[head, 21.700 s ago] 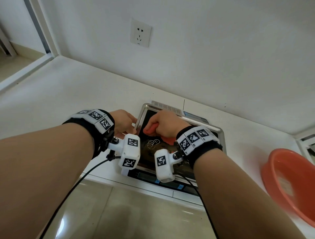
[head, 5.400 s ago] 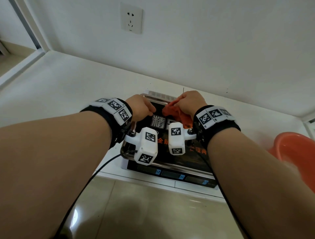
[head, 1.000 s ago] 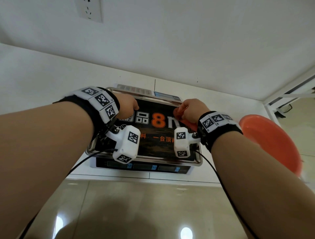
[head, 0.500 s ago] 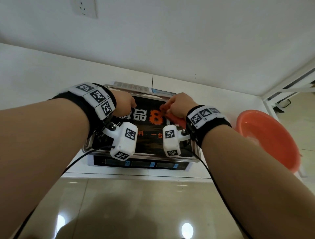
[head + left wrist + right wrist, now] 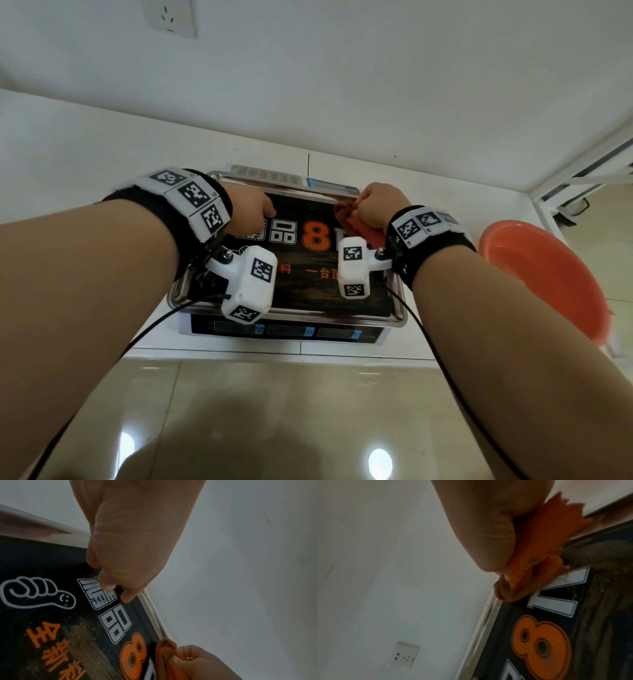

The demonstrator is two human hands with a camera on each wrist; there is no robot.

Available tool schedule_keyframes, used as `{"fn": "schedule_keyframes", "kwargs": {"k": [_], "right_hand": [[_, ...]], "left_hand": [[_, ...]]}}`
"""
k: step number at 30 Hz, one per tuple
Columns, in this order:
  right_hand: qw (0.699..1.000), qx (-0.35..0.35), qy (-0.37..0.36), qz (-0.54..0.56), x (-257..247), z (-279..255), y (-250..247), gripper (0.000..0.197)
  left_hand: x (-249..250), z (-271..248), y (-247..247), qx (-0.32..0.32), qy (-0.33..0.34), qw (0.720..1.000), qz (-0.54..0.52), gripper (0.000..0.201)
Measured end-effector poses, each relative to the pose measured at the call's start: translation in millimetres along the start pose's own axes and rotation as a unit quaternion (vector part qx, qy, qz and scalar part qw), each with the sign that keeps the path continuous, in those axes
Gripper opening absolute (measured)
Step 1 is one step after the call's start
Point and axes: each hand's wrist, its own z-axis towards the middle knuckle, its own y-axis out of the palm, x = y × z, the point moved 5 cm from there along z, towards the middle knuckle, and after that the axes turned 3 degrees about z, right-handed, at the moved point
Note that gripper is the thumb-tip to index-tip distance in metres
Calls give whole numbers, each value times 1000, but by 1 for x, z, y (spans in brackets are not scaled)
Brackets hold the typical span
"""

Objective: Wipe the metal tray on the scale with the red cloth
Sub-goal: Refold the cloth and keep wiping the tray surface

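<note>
Red cloth (image 5: 346, 216) (bunched) inside right grip (image 5: 378, 209)

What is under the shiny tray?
A scale sits under the tray; its dark front with three little screens pokes out below the near rim, on the white counter. The tray covers the scale's top, so that part cannot be seen.

- We see a silver metal tray (image 5: 399, 310) whose floor carries a black sticker (image 5: 308, 284) with white outlined characters, a big orange 8 and a white thumbs-up drawing.
- The red cloth (image 5: 346, 214) looks orange-red in our wrist views.
- The scale (image 5: 287, 332) has a dark front panel with small blue labels.
- We see an orange-red basin (image 5: 534, 274) on the white counter (image 5: 85, 144).
- Both wrists wear black bands (image 5: 428, 246) with white blocks bearing black-and-white square codes.
- The wall socket (image 5: 169, 17) is white.
</note>
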Motion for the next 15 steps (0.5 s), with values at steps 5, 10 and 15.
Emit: {"fn": "schedule_keyframes", "kwargs": {"k": [5,10,15], "right_hand": [[998,60,-18,8,3,-6,-1,17],[997,-18,-66,-39,-5,-11,-9,22],[993,-67,-81,-47,-7,-19,-8,34]], "left_hand": [[0,-1,0,-2,1,1000,20,55],[1,-2,0,-6,4,999,34,56],[1,-4,-1,-12,7,999,46,55]]}}
